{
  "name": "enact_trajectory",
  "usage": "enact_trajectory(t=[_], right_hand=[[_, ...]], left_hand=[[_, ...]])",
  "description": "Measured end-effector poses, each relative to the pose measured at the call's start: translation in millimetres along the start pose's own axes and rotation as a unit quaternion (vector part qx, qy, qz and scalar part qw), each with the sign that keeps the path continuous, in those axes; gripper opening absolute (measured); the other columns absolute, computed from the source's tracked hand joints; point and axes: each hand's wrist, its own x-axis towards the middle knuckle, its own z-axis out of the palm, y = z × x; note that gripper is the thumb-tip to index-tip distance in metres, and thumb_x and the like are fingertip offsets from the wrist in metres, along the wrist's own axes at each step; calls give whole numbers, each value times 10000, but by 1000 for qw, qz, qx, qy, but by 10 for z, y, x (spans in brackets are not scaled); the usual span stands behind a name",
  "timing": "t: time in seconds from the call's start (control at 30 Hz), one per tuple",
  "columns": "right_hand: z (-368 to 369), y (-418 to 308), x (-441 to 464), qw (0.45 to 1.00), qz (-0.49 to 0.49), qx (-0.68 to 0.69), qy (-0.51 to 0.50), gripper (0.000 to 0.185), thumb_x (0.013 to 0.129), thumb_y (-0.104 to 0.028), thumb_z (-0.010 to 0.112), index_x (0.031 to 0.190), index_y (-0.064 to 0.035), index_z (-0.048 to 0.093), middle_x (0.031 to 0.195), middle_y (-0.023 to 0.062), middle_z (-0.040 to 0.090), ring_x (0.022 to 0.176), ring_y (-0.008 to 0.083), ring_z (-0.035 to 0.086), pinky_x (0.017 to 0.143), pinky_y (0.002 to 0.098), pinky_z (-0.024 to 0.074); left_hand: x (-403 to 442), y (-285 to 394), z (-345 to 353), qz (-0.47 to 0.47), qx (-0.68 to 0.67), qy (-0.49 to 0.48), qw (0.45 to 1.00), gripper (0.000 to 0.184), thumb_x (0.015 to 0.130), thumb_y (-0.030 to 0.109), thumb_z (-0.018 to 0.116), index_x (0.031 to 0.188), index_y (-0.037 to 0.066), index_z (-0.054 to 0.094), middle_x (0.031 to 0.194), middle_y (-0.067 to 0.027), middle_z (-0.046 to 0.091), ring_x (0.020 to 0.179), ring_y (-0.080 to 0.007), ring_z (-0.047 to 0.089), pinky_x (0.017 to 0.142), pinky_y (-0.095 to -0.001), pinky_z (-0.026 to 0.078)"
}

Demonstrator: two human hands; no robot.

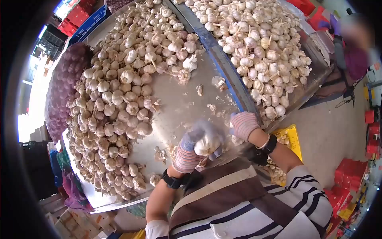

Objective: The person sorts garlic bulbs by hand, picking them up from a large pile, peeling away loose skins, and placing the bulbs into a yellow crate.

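Observation:
My left hand [190,149], in a striped glove, is closed around a white garlic bulb [207,145] near the table's front edge; its fingers are slightly blurred. To the right, my right hand [244,126], in a matching glove, has its fingers curled in by the blue-edged divider [223,75]. What those fingers hold, if anything, is hidden. Bits of garlic skin [212,107] and a few stalk scraps lie on the metal table [179,107] beyond my hands.
A big heap of garlic bulbs [115,95] covers the left side, another heap [254,51] lies right of the divider. A purple net sack [67,83] stands at far left. A yellow crate [293,139] holding garlic sits below right. Another person [354,51] is at upper right.

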Motion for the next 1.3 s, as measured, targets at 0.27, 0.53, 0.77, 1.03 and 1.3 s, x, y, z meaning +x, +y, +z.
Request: enact_trajectory(t=[0.27, 0.53, 0.77, 1.03, 1.3], right_hand=[[-293, 172, -140, 809, -212, 548, 6, 520, 730, -359, 724, 1080, 5, 600, 913, 113, 660, 785, 205, 631, 708, 316, 509], [-251, -73, -468, 337, -147, 911, -186, 627, 870, -563, 531, 1174, -15, 542, 990, 128, 642, 766, 205, 644, 648, 339, 554], [-251, -101, -411, 270, -167, 926, -203, 586, 871, -531, 559, 1186, -38, 533, 967, 124, 639, 766, 188, 650, 621, 323, 559], [-1092, 1169, 130, 607, -116, 719, 319, 546, 889, -330, 606, 1306, -24, 431, 1128, 78, 564, 975, 134, 574, 746, 263, 524], [-709, 142, -481, 814, -291, 480, 152, 541, 769, -268, 754, 1216, -64, 528, 1002, 94, 634, 806, 149, 596, 725, 298, 502]], left_hand=[[-71, 3, 12, 56, -27, -45, 997, 295, 870, 322, 585, 1016, 68, 545, 933, -108, 603, 741, -180, 595, 631, -260, 497], [-62, -52, 189, 111, 54, 99, 987, 310, 762, 266, 653, 957, 107, 471, 962, -103, 523, 734, -215, 572, 500, -265, 461], [-91, -59, 6, 109, 57, 77, 989, 339, 749, 251, 673, 982, 111, 470, 965, -77, 512, 770, -204, 563, 506, -242, 459], [-31, -53, 42, 97, -8, 138, 986, 295, 832, 259, 649, 1045, 126, 495, 1042, -89, 540, 861, -230, 594, 644, -323, 548], [174, -330, 245, 29, 163, 40, 985, 693, 920, 360, 568, 1465, 79, 245, 1213, -77, 531, 1074, -174, 536, 937, -287, 438]])
